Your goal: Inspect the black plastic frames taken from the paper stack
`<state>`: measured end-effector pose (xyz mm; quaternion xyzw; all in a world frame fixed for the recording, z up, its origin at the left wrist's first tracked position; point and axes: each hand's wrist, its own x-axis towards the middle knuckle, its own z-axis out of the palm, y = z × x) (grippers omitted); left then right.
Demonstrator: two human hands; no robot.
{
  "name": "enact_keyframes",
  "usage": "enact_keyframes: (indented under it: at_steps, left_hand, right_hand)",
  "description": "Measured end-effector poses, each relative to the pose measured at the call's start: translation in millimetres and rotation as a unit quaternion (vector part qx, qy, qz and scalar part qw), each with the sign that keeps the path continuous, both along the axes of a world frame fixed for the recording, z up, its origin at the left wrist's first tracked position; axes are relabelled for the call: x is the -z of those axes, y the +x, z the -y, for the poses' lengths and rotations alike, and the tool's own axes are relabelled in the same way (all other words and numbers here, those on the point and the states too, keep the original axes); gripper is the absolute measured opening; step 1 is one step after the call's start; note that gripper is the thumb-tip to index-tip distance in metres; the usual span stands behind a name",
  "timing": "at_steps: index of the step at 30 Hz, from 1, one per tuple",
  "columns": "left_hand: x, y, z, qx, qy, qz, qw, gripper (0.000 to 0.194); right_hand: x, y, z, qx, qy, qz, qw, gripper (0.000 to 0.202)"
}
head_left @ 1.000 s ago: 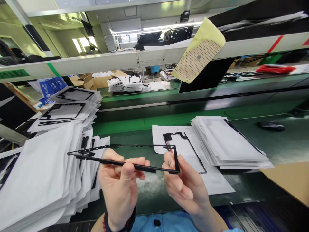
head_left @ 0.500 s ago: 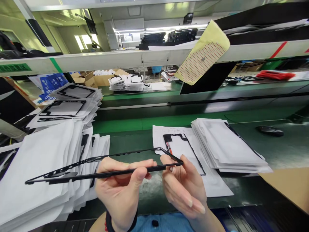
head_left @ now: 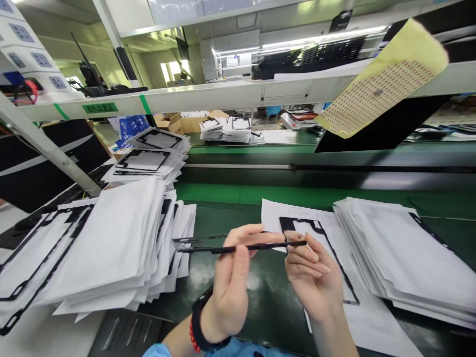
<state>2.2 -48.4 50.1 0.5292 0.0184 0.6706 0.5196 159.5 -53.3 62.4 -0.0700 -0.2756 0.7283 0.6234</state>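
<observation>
Mid-frame, above the dark green tabletop (head_left: 264, 302): holding a thin black rectangular frame (head_left: 273, 245) nearly edge-on, pinched along one side by left hand (head_left: 232, 292), at the right end by right hand (head_left: 316, 282), likely to limit flexing.

A smooth, semi-gloss green finish is shown by the worktop (head_left: 223, 287). Matt white paper is seen in the sheet stack (head_left: 111, 243). The thin frame (head_left: 260, 245) is finished in dark black, apparently plastic. Brown cardboard is seen in the boxes (head_left: 193, 124).
</observation>
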Motion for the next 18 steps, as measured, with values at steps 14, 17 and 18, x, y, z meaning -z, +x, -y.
enact_keyframes:
  at_steps: [14, 17, 18]
  left_hand:
    - [12.8, -57.2, -95.2, 0.250, -0.221, 0.044, 0.941, 0.055]
    - [19.4, -38.1, -109.2, 0.216, -0.234, 0.016, 0.948, 0.051]
    - [22.8, -31.4, -113.1, 0.196, -0.235, 0.013, 0.952, 0.047]
  right_hand:
    - [64.4, 29.1, -29.8, 0.126, 0.099, 0.380, 0.911, 0.054]
    - [60.2, 28.9, -32.2, 0.190, 0.071, 0.377, 0.904, 0.045]
    - [58.7, 30.5, -34.4, 0.211, 0.057, 0.376, 0.900, 0.045]
